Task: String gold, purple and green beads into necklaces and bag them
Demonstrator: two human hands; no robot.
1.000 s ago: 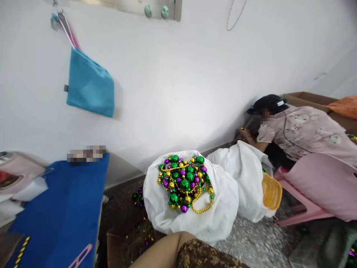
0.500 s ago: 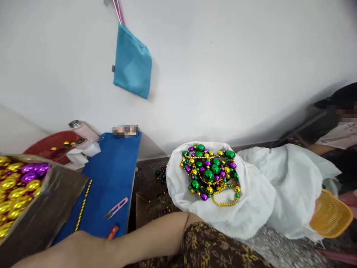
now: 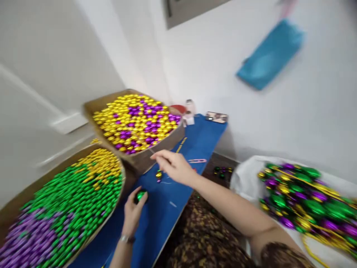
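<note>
My left hand (image 3: pixel 131 214), with a band at the wrist, is closed round a shiny green ball (image 3: pixel 141 195) over the blue table (image 3: pixel 160 219). To its upper right, my right hand (image 3: pixel 174 166) is pinched, and a thin pale strand (image 3: pixel 151 150) sticks out past its fingertips. Just below the right fingers is a small cluster of gold and purple beads (image 3: pixel 158 176); whether it hangs from the strand I cannot tell. A string of gold beads (image 3: pixel 181 144) and pink thread snips (image 3: pixel 197 160) lie on the table beyond the right hand.
A box of gold and purple beads (image 3: pixel 139 124) stands behind a larger container of green, gold and purple beads (image 3: pixel 78 190). A phone (image 3: pixel 216 117) lies at the table's far end. At right, a white sack (image 3: pixel 247 173) holds bead necklaces (image 3: pixel 304 204). A blue pouch (image 3: pixel 270 56) hangs on the wall.
The view has swung left, bringing the bead containers and both hands into sight. Earlier only my right arm crossed the bottom; now its hand is raised above the table.
</note>
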